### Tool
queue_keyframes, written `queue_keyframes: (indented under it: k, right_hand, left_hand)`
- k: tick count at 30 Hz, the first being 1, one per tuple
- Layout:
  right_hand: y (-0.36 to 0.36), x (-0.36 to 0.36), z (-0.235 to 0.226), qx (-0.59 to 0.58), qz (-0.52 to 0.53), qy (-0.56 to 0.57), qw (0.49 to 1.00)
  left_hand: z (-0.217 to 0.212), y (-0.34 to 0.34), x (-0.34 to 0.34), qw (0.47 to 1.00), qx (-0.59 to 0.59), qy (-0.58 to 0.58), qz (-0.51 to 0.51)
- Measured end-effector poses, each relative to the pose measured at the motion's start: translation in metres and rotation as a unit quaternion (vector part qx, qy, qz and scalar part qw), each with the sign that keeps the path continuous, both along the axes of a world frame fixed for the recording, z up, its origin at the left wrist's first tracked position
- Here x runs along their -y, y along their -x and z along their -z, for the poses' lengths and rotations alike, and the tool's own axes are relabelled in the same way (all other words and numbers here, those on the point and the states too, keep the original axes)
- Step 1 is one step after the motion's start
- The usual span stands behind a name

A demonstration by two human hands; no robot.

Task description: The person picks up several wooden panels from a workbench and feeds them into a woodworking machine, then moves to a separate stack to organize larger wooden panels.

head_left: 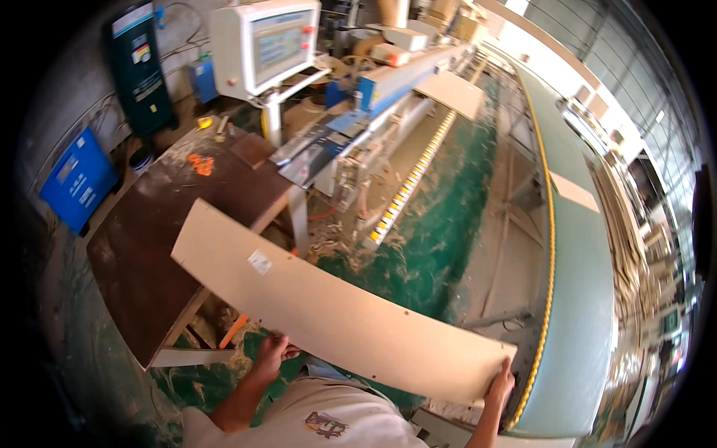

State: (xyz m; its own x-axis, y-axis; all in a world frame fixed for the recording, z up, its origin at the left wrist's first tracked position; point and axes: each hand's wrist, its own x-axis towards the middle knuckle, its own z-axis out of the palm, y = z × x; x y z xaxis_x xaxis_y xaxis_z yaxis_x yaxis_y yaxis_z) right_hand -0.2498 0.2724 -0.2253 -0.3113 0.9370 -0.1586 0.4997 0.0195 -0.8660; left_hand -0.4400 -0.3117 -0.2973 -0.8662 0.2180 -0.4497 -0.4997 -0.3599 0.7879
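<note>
Tan board panel (336, 306), long and narrow, in the right hand (502, 382): thumb on top face, fingers under the right end, gripping. Left hand (275, 355) has fingers curled at the near long edge; whether it actually clamps, can't tell. Panel is tilted in front of the body, right of the brown desk (142, 276), its left end overlapping the desk's edge in view; contact there unclear.

Progress, as far as visible: panel looks already cut and drilled, small dark holes near its long edges, white label (259, 261) stuck on. Not laid flat anywhere yet. Whether more work on it remains, can't tell.

On the desk's far part: orange pieces (200, 164); at its far edge, yellow roll (205, 122). Beyond the desk: control screen (276, 46), then blue-sided machine (399, 81) with another panel (452, 93) on it. Right of the desk, across green floor (418, 257): long green belt (579, 299) carrying a small tan piece (573, 192). Farther right of the desk, past the belt: stacked boards (621, 220). Left of the desk: blue cabinet (80, 181).
</note>
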Motion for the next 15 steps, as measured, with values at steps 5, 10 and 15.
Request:
queue_keyframes:
  k: [5, 10, 15]
  right_hand:
    - [0.273, 0.039, -0.009, 0.088, -0.204, -0.079, 0.972]
    - [0.485, 0.091, -0.007, 0.155, -0.371, -0.108, 0.909]
    - [0.645, 0.104, 0.017, 0.19, -0.489, -0.15, 0.838]
  left_hand:
    - [-0.045, 0.011, 0.047, 0.982, 0.027, 0.043, -0.181]
    - [0.006, 0.007, 0.045, 0.939, 0.066, 0.058, -0.331]
    - [-0.021, 0.067, -0.008, 0.904, 0.098, 0.041, -0.415]
